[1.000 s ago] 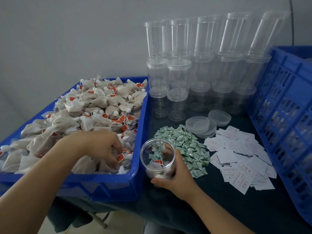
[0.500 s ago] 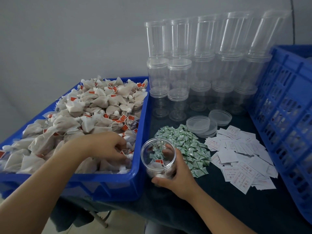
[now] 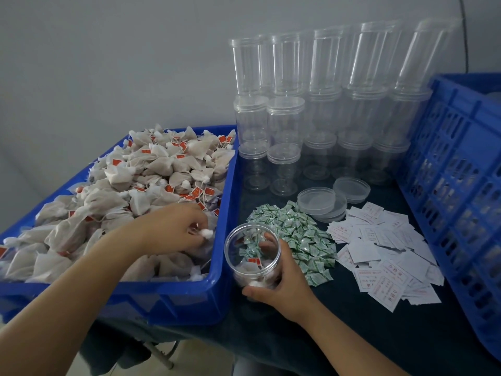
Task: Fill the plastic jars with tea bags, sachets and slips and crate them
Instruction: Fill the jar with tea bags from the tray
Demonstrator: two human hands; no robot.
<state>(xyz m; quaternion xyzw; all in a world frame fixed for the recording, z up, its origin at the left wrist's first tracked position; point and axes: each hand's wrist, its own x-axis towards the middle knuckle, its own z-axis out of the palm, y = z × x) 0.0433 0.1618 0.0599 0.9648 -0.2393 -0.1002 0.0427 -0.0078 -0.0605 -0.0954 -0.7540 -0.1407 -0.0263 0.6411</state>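
Clear jar point(image 3: 253, 257), lidless, tea bags at bottom
Right hand point(image 3: 282, 291) wraps jar; left hand point(image 3: 173, 232) pinches a tea bag point(image 3: 204, 233) in blue tray point(image 3: 217, 289)

A dark-clothed table point(image 3: 352, 329) is carrying everything. At nine o'clock a blue tray point(image 3: 217, 294) is sitting on it; at twelve, stacked clear jars point(image 3: 284, 164) are standing. Centre, green sachets point(image 3: 298, 234) are lying heaped, loose lids point(image 3: 320, 202) just beyond, white slips point(image 3: 385, 253) spreading beside. At three o'clock a blue crate point(image 3: 461, 185) is resting.
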